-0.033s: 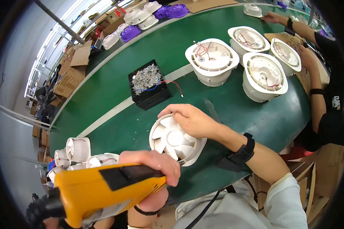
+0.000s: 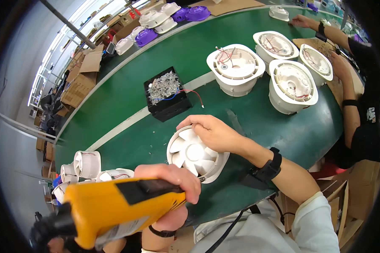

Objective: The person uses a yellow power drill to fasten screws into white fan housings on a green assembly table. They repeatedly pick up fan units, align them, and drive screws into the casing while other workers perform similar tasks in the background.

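Note:
A yellow and black electric screwdriver [image 2: 101, 202] is gripped in my left hand [image 2: 173, 183], its cable running off at the lower left. The driver's tip points at the near rim of a white round fan housing [image 2: 223, 164] on the bench. White fan blades [image 2: 194, 152] sit inside the housing, facing up. My right hand [image 2: 211, 133] is closed over the housing's far right rim, its fingertips on the edge. Whether the tip touches a screw is too small to tell.
Beyond the fan stands a black box [image 2: 169, 103] of small screws with red and blue wires. Several white housings [image 2: 236, 69] with wires stand at the far right, by a co-worker's hands [image 2: 342, 65]. More white parts [image 2: 87, 164] lie left; purple and white covers [image 2: 145, 37] line the far edge.

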{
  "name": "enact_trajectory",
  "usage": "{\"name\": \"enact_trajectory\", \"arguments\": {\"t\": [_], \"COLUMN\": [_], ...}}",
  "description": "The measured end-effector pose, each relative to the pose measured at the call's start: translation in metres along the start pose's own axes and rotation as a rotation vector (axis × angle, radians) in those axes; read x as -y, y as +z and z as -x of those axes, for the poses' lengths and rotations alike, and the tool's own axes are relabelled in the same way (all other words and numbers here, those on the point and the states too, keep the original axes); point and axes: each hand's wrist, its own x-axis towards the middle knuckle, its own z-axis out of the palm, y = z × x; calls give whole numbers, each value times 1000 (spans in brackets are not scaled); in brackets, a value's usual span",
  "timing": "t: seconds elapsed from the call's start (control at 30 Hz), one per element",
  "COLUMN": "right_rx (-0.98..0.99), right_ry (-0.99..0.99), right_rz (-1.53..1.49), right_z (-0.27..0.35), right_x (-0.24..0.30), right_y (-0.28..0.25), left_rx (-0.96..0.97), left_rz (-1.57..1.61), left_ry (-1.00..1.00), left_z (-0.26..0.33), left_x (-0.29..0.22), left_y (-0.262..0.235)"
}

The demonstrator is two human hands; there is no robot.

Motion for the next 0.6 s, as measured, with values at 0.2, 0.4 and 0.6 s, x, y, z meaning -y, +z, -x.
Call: {"name": "enact_trajectory", "arguments": {"t": [0.2,0.4,0.6], "right_rx": [11,-212,153], "right_ry": [38,59,686], "right_rz": [-17,168,468], "right_z": [0,19,19], "right_x": [7,10,56], "right_y": [2,7,-28], "left_rx": [-124,-117,-223], "left_rz": [-114,-183,-276], "left_ry": [-36,219,177], "left_z": [-2,-3,6], "left_x": [-11,-45,-46], "left_y": [-2,-32,-75]}}
